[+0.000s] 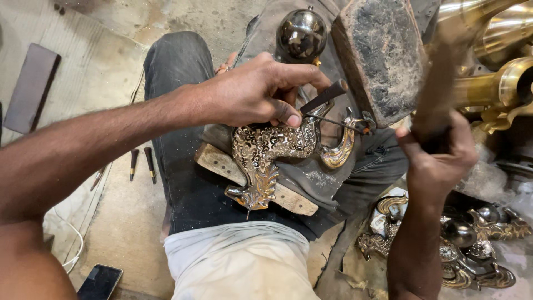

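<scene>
The ornate metal casting [266, 158] lies on a wooden block [222, 164] across my lap. I judge I'm mid-chasing: next comes a square blow on the punch. My left hand [255, 91] reaches over, fingers [286, 114] pinched shut on the chisel punch [325, 97]. My right hand [438, 153], raised and blurred, is fisted around the hammer handle [438, 94].

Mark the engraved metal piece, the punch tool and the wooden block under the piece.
engraved metal piece [266, 147], head view, patterned middle.
punch tool [325, 96], head view, dark shaft.
wooden block [219, 162], head view, bare left end.
</scene>
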Motion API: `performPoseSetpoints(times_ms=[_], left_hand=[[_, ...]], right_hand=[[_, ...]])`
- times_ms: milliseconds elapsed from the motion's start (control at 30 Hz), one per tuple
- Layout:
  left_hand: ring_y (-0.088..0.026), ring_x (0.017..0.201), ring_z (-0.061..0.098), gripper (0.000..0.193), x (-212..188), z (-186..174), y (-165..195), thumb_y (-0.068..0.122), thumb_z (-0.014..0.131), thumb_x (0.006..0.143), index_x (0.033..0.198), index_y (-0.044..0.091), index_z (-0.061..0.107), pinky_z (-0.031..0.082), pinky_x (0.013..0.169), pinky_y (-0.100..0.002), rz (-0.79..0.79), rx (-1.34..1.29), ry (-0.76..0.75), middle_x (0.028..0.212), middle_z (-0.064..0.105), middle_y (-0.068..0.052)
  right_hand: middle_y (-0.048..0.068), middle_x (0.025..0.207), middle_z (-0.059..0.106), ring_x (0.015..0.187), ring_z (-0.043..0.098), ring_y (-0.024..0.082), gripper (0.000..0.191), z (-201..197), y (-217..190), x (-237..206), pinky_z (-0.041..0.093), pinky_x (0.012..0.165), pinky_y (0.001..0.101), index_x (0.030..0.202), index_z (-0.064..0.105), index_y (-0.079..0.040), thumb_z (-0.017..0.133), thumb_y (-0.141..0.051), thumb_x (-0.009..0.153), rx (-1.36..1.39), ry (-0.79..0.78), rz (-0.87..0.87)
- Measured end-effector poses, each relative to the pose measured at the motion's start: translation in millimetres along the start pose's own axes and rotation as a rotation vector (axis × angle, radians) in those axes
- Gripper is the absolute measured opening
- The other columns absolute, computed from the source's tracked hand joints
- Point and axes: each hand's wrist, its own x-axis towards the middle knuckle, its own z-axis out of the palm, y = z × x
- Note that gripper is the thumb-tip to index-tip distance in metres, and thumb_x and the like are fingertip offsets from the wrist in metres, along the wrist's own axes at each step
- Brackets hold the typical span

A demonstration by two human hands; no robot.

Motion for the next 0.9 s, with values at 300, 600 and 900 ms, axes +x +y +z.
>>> performPoseSetpoints(times_ms=[300,600,900], left_hand=[[-0.015,0.063,0.067,0.058,3.0,-2.0,4.2,0.021,0.082,0.083,0.137,0.016,0.061,0.048,0.059,-0.040,0.005,0.061,-0.025,0.069,0.069,-0.003],[-0.014,0.066,0.067,0.057,2.2,-1.7,2.6,0.021,0.080,0.085,0.138,0.015,0.061,0.050,0.060,-0.038,-0.006,0.036,-0.039,0.072,0.070,-0.001],[-0.014,0.063,0.067,0.056,1.0,-2.3,1.5,0.024,0.079,0.089,0.141,0.019,0.059,0.049,0.059,-0.039,-0.031,0.029,-0.063,0.069,0.069,-0.001]], right_hand=[[0.012,0.095,0.066,0.082,0.060,0.018,0.032,4.2,-10.4,3.1,0.051,0.076,0.0322,0.108,0.060,0.004,0.087,0.001,0.092,-0.139,0.008,-0.070],[0.004,0.104,0.071,0.084,0.072,0.012,0.032,-1.5,12.4,-7.4,0.061,0.080,0.0268,0.118,0.061,-0.001,0.085,-0.010,0.098,0.063,-0.016,-0.041],[0.003,0.102,0.068,0.092,0.069,0.011,0.035,6.0,-13.1,-6.1,0.058,0.084,0.0267,0.116,0.054,-0.004,0.080,-0.007,0.092,0.084,0.050,0.042]])
